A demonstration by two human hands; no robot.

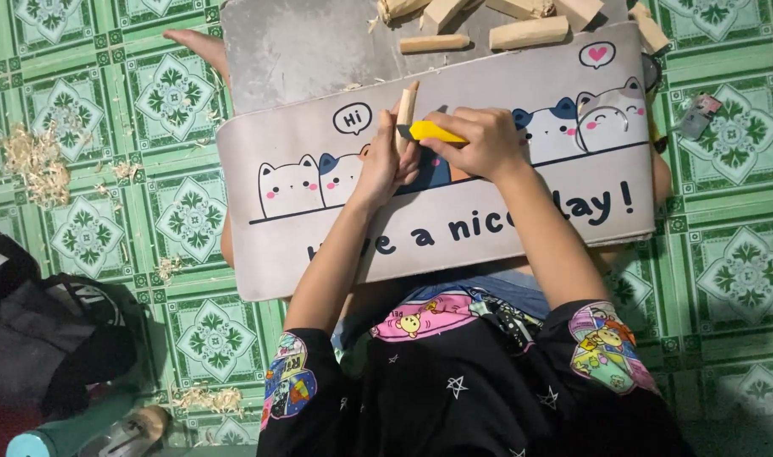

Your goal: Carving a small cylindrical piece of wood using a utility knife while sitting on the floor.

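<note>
Wood stick point(408, 108), just one, stands clamped in our left hand point(385, 165) above the cat-printed mat point(488, 220); our right hand point(480, 140) grips one yellow knife point(433, 132) against it. We count about seven wood pieces point(529, 32) beyond, and two shaving piles point(35, 161) on the tiles.

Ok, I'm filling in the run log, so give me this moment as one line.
left hand: holds wood stick | right hand: holds yellow knife at stick | under: cat mat | floor: shavings

One head-worn camera looks steeply down from close above at the lap mat point(454, 220) and green tiled floor point(149, 254) around it
</note>
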